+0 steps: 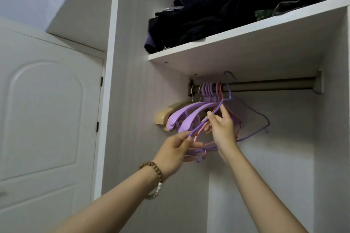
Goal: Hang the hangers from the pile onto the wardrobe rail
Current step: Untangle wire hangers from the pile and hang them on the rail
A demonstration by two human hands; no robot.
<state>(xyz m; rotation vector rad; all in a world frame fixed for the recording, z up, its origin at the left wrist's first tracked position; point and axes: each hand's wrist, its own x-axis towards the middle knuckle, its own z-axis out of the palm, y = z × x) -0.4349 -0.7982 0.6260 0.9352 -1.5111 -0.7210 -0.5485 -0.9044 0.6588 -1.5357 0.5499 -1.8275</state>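
Note:
A grey metal wardrobe rail [269, 85] runs under a white shelf. Several hangers hang at its left end: wooden ones [170, 111], broad purple plastic ones [187, 117] and pink ones. A thin purple wire hanger [251, 134] has its hook over the rail to the right of them. My right hand [222, 126] pinches the left arm of this wire hanger just below the hook. My left hand [176, 147] holds the lower left corner of a purple and a pink wire hanger [200, 154], lower and to the left.
The white shelf [246, 38] above the rail carries a heap of dark folded clothes [208, 15]. A white door [45, 115] stands at the left. The wardrobe's side panel [132, 100] is left of the hangers. The rail's right part holds no hangers.

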